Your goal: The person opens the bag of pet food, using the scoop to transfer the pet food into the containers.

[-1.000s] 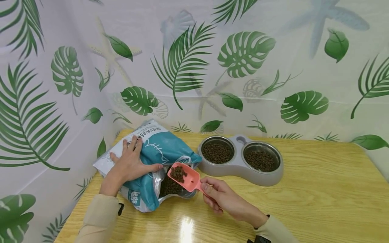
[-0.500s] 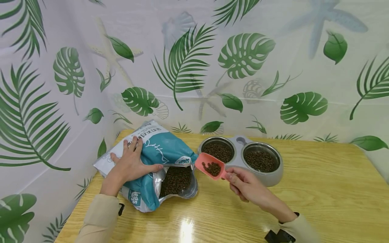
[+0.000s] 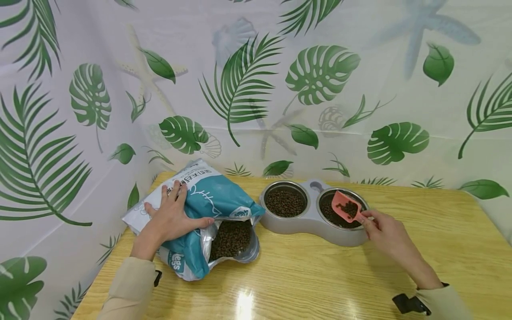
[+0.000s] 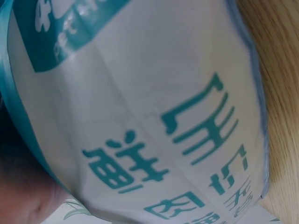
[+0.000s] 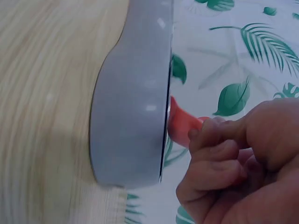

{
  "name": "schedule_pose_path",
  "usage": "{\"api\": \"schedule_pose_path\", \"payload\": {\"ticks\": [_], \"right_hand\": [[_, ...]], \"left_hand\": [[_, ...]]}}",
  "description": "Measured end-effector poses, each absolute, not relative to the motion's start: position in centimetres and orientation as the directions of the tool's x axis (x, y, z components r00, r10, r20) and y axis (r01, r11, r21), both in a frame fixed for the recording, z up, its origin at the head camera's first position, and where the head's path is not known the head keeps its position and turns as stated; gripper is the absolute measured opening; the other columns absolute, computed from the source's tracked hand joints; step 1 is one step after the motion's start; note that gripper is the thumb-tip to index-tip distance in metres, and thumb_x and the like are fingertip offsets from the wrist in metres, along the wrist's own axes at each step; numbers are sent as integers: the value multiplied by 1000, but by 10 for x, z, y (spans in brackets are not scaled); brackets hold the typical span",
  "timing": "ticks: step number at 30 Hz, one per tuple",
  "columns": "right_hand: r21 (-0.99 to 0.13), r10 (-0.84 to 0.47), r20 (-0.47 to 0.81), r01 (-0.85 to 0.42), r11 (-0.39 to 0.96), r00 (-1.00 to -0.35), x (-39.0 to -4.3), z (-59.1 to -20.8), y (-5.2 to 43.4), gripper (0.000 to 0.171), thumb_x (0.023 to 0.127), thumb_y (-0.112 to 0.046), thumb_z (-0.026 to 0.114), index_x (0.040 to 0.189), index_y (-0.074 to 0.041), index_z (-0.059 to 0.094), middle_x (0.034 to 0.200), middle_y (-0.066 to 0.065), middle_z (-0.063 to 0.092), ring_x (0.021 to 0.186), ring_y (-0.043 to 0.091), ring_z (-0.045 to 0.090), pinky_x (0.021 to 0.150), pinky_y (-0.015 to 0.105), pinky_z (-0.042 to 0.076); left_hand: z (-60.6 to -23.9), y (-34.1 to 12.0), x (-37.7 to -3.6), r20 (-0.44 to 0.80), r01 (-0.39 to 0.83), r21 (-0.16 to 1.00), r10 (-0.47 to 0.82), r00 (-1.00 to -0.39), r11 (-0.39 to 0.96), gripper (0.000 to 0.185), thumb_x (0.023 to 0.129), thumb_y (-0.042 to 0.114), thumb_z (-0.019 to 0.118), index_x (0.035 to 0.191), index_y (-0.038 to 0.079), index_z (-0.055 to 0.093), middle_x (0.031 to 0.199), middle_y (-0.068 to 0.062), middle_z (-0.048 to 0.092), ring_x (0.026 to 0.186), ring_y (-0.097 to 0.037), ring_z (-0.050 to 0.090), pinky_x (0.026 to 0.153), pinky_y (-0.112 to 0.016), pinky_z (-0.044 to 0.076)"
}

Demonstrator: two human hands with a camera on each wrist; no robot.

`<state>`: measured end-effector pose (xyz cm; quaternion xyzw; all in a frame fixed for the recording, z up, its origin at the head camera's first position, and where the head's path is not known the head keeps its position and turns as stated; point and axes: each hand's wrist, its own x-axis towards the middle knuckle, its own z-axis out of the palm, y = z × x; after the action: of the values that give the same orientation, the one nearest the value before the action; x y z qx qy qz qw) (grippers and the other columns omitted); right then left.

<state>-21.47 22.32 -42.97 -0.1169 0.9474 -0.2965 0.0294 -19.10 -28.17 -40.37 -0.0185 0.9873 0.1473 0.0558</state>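
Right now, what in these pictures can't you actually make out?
- Scoop, right wrist view: the feeder wall hides its cup, and the right hand covers its handle.
- Left hand, left wrist view: only a dark blur at the corner.
- Bag print, left wrist view: cut off by the frame edges.
- Scoop's touch on the kibble, head view: too small to tell.

This looks like a staged corner set up as a home pet-feeding spot rather than a lived-in room. A wooden table (image 3: 400,275) stands against a plastic curtain (image 3: 360,89) printed with green leaves, shells and starfish, which covers the walls behind and to the left. On the table sit a grey double pet bowl (image 3: 310,222) full of kibble and an opened bag of pet food (image 3: 208,200).
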Motion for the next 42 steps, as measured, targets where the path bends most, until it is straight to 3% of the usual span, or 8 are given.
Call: {"api": "schedule_pose_path", "payload": {"ticks": [8,16,21,25,30,33,36,42], "right_hand": [[-413,-231,140,-269,870,-963,-217,-443,236,36,108,-18,54,126,11,61,61,2,50,50,14,39,49,29,29],[-263,-253,259,-320,910,-932,-214,-444,230,18,99,-12,66,110,3,65,68,12,60,52,23,52,44,38,38],[-194,-233,369,-320,927,-900,-213,-445,228,21,95,-11,70,110,3,66,64,12,55,45,21,45,39,35,34],[-333,-207,380,-342,879,-901,-212,-444,223,19,100,-14,66,108,4,65,62,5,50,48,12,38,44,28,29],[-711,-235,129,-255,655,-963,-203,-433,206,35,111,-28,47,120,3,59,70,4,54,52,8,40,50,26,34],[-842,-364,42,-229,488,-930,-195,-430,190,31,111,-23,46,120,3,58,73,5,57,55,8,44,49,27,38],[-862,-464,87,-300,409,-882,-184,-433,168,22,108,-16,52,116,0,63,69,-1,54,55,3,44,48,26,38],[-682,-567,302,-589,434,-767,-165,-447,120,7,102,-13,63,101,-11,70,66,-19,45,55,-9,34,50,16,35]], "left_hand": [[-405,-282,-190,-111,-51,285,-20,-994,957,132,78,85,60,164,0,7,172,-24,2,156,-54,-5,101,-93,0],[-405,-281,-191,-110,-47,285,-16,-994,957,132,79,85,60,164,0,7,172,-24,2,156,-54,-6,101,-93,-1],[-405,-281,-191,-109,-46,283,-15,-994,958,132,79,85,60,164,0,7,172,-24,2,156,-54,-6,101,-93,-1],[-406,-282,-191,-106,-45,283,-16,-994,958,132,79,85,59,164,0,7,172,-24,2,156,-55,-6,101,-93,0],[-407,-282,-191,-104,-45,284,-16,-994,958,132,78,86,59,164,0,7,172,-24,2,156,-55,-6,101,-93,0],[-407,-282,-191,-103,-46,282,-17,-995,958,132,78,86,59,164,0,7,172,-24,2,156,-55,-5,101,-93,0],[-407,-282,-192,-104,-47,282,-18,-994,958,132,78,86,59,164,0,7,172,-24,2,156,-54,-5,101,-93,0],[-406,-281,-192,-110,-50,285,-20,-994,957,132,78,86,59,165,1,6,172,-23,2,156,-54,-6,101,-93,-1]]}}
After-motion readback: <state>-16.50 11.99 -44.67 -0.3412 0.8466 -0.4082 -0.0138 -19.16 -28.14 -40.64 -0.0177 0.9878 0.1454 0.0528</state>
